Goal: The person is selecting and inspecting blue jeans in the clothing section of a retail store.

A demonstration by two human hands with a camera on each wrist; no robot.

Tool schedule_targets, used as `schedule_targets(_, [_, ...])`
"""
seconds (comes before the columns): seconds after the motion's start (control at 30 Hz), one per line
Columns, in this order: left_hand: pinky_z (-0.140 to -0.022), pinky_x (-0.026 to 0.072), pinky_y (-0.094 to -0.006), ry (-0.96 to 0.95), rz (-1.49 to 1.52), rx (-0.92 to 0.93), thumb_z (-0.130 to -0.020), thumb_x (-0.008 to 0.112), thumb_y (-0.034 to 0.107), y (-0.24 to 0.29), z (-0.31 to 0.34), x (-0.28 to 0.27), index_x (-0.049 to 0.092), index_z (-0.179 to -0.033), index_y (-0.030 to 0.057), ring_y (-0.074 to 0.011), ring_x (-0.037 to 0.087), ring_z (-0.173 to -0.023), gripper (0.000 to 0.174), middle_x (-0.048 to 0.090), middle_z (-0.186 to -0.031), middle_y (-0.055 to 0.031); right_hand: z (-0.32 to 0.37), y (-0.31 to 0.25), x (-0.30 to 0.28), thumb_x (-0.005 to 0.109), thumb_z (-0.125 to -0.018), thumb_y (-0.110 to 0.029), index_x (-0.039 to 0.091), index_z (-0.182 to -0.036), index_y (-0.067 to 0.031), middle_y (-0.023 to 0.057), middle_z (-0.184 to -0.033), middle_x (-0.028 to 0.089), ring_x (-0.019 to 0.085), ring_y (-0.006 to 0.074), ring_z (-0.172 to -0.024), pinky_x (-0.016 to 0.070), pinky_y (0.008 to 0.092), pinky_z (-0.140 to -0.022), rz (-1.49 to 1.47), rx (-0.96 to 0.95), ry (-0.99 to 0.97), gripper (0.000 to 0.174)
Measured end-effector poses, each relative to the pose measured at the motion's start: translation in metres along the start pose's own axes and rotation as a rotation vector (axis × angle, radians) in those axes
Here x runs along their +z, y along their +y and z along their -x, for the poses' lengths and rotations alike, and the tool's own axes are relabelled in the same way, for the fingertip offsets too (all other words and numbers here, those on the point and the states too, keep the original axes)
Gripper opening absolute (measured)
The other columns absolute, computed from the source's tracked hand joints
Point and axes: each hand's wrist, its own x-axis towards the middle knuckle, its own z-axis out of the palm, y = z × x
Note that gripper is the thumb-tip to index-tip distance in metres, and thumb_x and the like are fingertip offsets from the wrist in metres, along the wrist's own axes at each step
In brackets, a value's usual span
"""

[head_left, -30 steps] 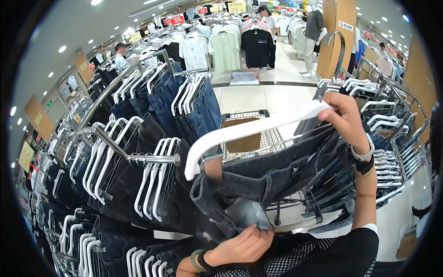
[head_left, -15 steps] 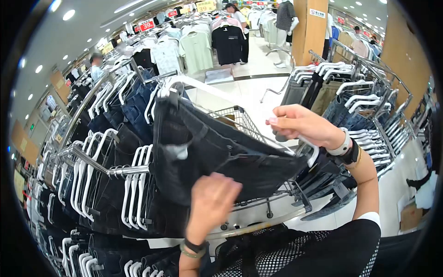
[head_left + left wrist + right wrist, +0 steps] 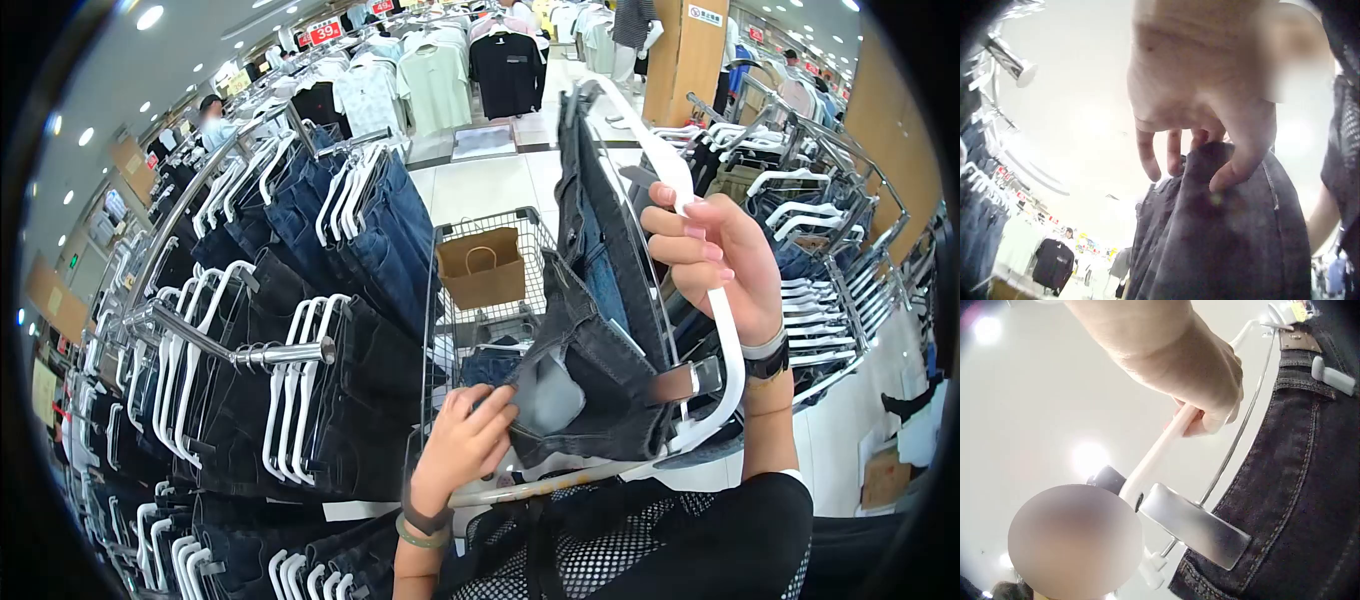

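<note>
In the head view my right hand [image 3: 720, 260] grips a white hanger [image 3: 732, 345] near its middle, the hanger tilted steeply. Dark grey jeans [image 3: 625, 400] hang from the hanger's clips, one metal clip [image 3: 690, 381] showing at the lower end. My left hand [image 3: 465, 440] pinches the jeans' edge, beside a pale grey patch [image 3: 550, 395] inside them. Fabric lies between thumb [image 3: 1235, 172] and fingers in the left wrist view. From the right wrist, the hanger bar [image 3: 1160, 450] passes through my curled fingers, with the jeans' waistband [image 3: 1254, 469] alongside.
A wire shopping cart [image 3: 432, 330] with a brown paper bag [image 3: 482, 268] stands beyond my hands. On the left a metal rack [image 3: 285, 352] carries dark trousers on white hangers. Another trouser rack [image 3: 810, 250] stands on the right. T-shirts [image 3: 505, 75] hang farther back.
The hanger has swung from roughly level to steep, turning the jeans. My left hand came off the jeans half a second ago and now pinches them again. The right hand has shifted along the hanger.
</note>
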Motion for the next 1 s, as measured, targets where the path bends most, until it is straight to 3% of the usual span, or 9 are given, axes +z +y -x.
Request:
schedule_targets(0.1, [-0.096,0.0424,-0.0427,0.089,0.289,-0.067,-0.062,0.061,-0.003,-0.019,-0.004,-0.009,0.057,-0.1,0.0036,-0.0354,0.051,-0.115,0.039,0.056,-0.126,-0.0138,-0.008,0.009,-0.007,0.044,-0.097,-0.019,0.05,-0.116,-0.0027,0.0087,-0.097,0.053,0.055,0.0214,-0.093,0.0469,0.0355,-0.086,0.084,-0.068,-0.134,0.025])
schedule_targets(0.2, [-0.104,0.036,-0.0386,0.325,0.688,-0.39,-0.072,0.065,-0.002,-0.037,0.005,0.002,0.055,-0.116,0.0005,-0.0298,0.049,-0.124,0.045,0.052,-0.132,-0.0158,-0.024,0.02,-0.007,0.044,-0.098,-0.021,0.053,-0.12,-0.0006,0.0215,-0.132,0.05,0.041,0.0354,-0.132,0.034,0.0495,-0.11,0.229,-0.152,-0.194,0.031])
schedule_targets(0.23, [-0.103,0.0366,-0.0368,0.49,0.693,-0.616,-0.082,0.062,0.001,-0.048,0.015,0.013,0.048,-0.127,-0.0022,-0.025,0.048,-0.123,0.047,0.05,-0.133,-0.0149,-0.032,0.026,-0.001,0.044,-0.098,-0.017,0.054,-0.12,0.0005,0.0242,-0.136,0.047,0.042,0.0345,-0.131,0.0338,0.049,-0.111,0.201,-0.193,-0.197,0.03])
schedule_targets(0.3, [-0.101,0.0385,-0.0352,0.837,0.898,-0.657,-0.087,0.054,0.0,-0.063,0.014,0.015,0.043,-0.132,-0.0035,-0.0228,0.049,-0.12,0.047,0.049,-0.133,-0.0149,-0.047,0.03,0.01,0.044,-0.097,-0.014,0.053,-0.119,0.0014,0.0261,-0.136,0.045,0.041,0.0343,-0.131,0.0339,0.0494,-0.111,0.256,-0.296,-0.135,0.028])
schedule_targets(0.37, [-0.096,0.0405,-0.036,0.922,0.56,-0.522,-0.085,0.049,-0.004,-0.053,0.012,-0.003,0.047,-0.125,-0.0016,-0.0244,0.05,-0.116,0.041,0.049,-0.128,-0.0161,-0.058,0.029,0.007,0.044,-0.096,-0.012,0.052,-0.118,0.0027,0.0271,-0.138,0.043,0.041,0.0329,-0.131,0.0344,0.0477,-0.111,0.24,-0.314,-0.149,0.028])
schedule_targets(0.5, [-0.101,0.0372,-0.043,0.606,-0.047,-0.123,-0.077,0.057,-0.003,-0.021,0.002,-0.029,0.056,-0.11,0.0009,-0.0321,0.048,-0.119,0.034,0.052,-0.122,-0.0183,-0.068,0.035,0.007,0.045,-0.095,-0.01,0.05,-0.12,0.0045,0.0257,-0.138,0.043,0.04,0.0309,-0.133,0.0344,0.0443,-0.111,0.243,-0.316,-0.141,0.029])
schedule_targets(0.63, [-0.109,0.0239,-0.0547,0.313,-0.456,-0.21,-0.076,0.069,0.012,-0.014,-0.037,-0.024,0.056,-0.124,0.0097,-0.0345,0.035,-0.131,0.05,0.051,-0.131,-0.0076,-0.071,0.044,0.01,0.045,-0.095,-0.01,0.047,-0.123,0.0056,0.0282,-0.139,0.041,0.039,0.033,-0.133,0.0331,0.044,-0.112,0.182,-0.239,-0.166,0.032])
schedule_targets(0.8, [-0.107,0.026,-0.0564,0.266,-0.518,-0.213,-0.072,0.07,0.012,-0.011,-0.018,-0.008,0.066,-0.104,0.0166,-0.0257,0.043,-0.112,0.032,0.052,-0.103,-0.0038,-0.074,0.033,0.003,0.047,-0.095,-0.01,0.048,-0.12,0.0078,0.0358,-0.137,0.038,0.04,0.0395,-0.131,0.0318,0.0466,-0.114,0.08,-0.27,-0.187,0.031])
schedule_targets(1.0, [-0.104,0.0285,-0.0531,0.235,-0.455,-0.221,-0.072,0.067,0.01,-0.001,0.023,0.035,0.061,-0.116,0.0117,-0.0299,0.04,-0.121,0.045,0.051,-0.129,-0.0083,-0.091,0.03,-0.025,0.049,-0.092,-0.002,0.055,-0.106,0.0064,0.0303,-0.135,0.042,0.033,0.0485,-0.132,0.0334,0.0556,-0.112,-0.142,-0.268,-0.173,0.017])
